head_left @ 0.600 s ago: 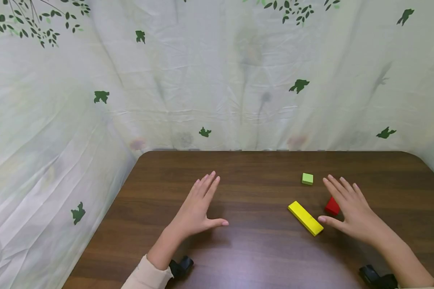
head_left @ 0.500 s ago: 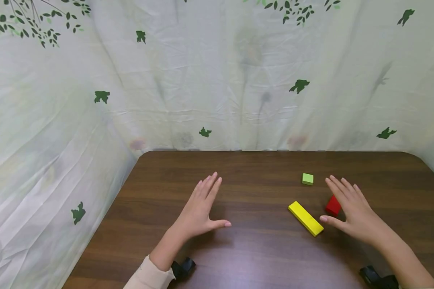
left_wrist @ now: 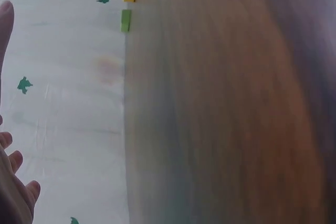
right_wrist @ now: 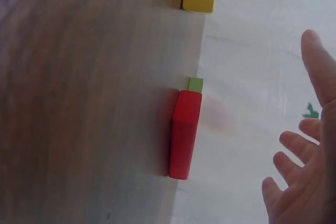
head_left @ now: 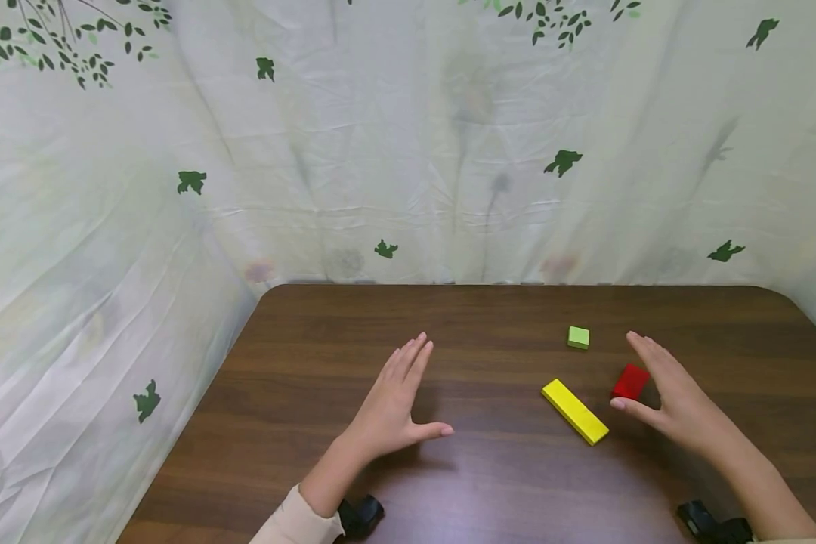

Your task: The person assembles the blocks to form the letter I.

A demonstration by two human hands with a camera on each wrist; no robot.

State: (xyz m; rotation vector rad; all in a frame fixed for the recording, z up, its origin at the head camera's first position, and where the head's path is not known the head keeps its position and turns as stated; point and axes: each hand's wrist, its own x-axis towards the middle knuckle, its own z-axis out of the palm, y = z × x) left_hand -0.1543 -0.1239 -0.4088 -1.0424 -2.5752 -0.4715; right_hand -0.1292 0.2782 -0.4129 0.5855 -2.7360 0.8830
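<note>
My left hand hovers over the left-middle of the table, fingers straight and thumb spread, holding nothing. On the right, my right hand is held with thumb and fingers apart beside a red block, which shows between them in the head view. The right wrist view has that red block standing apart from the fingers. A long yellow block lies slantwise to the left of the right hand. Farther back sits a small light green block.
The brown wooden table has rounded far corners. Behind it and along the left hangs a pale cloth printed with green leaves and birds. A black wrist device is on the left wrist, and another black device on the right.
My left hand has shifted right and slightly nearer. The right hand has moved a little right and turned, so more of the red block shows. The blocks have stayed in place.
</note>
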